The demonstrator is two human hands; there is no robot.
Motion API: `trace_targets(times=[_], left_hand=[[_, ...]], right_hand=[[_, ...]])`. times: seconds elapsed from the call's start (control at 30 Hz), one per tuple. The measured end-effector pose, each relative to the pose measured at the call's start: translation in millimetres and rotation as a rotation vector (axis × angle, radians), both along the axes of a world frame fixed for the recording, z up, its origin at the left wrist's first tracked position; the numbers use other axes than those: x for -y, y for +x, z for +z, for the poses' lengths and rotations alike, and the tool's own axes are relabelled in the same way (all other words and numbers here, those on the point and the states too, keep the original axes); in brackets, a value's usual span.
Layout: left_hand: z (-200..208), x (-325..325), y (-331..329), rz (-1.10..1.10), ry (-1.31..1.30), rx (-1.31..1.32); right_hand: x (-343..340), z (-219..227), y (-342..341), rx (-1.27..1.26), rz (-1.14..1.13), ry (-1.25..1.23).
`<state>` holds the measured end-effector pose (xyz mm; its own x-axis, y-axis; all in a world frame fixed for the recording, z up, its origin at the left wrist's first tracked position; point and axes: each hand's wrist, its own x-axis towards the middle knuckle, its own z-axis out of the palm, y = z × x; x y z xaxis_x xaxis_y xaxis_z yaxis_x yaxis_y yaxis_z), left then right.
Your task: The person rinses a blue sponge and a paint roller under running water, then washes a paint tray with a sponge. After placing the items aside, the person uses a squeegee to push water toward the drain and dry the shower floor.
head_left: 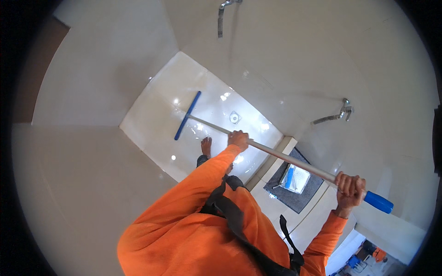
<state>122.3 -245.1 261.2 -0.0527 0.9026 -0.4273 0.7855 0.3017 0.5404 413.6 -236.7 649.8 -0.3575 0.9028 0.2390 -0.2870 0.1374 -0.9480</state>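
A floor squeegee with a long silvery pole point(289, 158) reaches from the right across my body. Its blue blade point(193, 105) lies on the wet white tiled floor, in the left half of the walled-in area. My left hand point(238, 139) is wrapped round the pole about a third of the way up from the blade. Near the blue end grip point(378, 202), my right hand point(351, 187) is closed on the pole. My bare foot point(206, 146) stands on the wet floor, close to the blade.
A square floor drain point(235, 117) lies right of the blade. Two wall taps point(345, 109) point(221, 20) stick out from the beige wall. Past a low kerb point(271, 162) is a dark grey mat point(294, 204) bearing a shiny white-and-blue object point(294, 179). A doorway shows at lower right.
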Motion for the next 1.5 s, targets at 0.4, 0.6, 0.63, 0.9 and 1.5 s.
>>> trace_targets(times=[0.4, 0.6, 0.63, 0.9, 1.5], left_hand=[[98, 13, 73, 0.066, 0.311, 0.092], [70, 102, 3, 0.303, 0.365, 0.174], [54, 120, -12, 0.332, 0.308, 0.142], [-71, 157, -41, 0.563, 0.125, 0.106], [50, -25, 42, 0.392, 0.418, 0.375]], right_hand=[[22, 118, 36, -0.142, 0.129, 0.171], [13, 60, 9, -0.344, 0.086, 0.063], [8, 35, -6, -0.409, 0.059, 0.035], [-37, -53, -114, -0.308, 0.138, -0.303], [-107, 116, -71, -0.007, -0.026, 0.073]])
